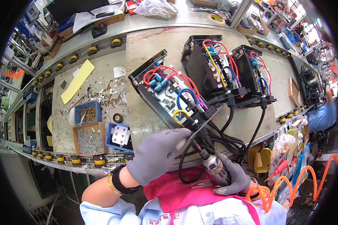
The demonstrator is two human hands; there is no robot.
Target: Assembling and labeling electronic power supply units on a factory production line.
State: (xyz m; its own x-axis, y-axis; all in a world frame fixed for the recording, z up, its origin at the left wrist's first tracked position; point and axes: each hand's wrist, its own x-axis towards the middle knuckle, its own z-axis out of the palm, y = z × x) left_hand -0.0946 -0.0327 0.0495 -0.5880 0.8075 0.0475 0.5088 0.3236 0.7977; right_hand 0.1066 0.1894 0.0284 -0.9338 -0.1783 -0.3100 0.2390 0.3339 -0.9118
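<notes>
Gloved in grey, my left hand (156, 155) is closed beside the near end plate of an uncased electrical unit (169, 97); its fingertips partly hide whatever they pinch. My right hand (234, 177) wraps round a power screwdriver (215, 169), silver and dark, its tip angled up toward that same end plate. Whether the tip touches the plate, I cannot tell. The unit has a black metal housing, blue parts, and red, blue and yellow wires. Thick black cables (229, 140) loop down from its end, close to both hands.
Two similar units, a middle one (204, 67) and a right one (251, 75), stand on the board. To the left are a blue bin of brass-coloured parts (77, 114), a carton of small metal parts (76, 137) and a yellow strip (78, 81). An orange coiled hose (308, 169) hangs at right.
</notes>
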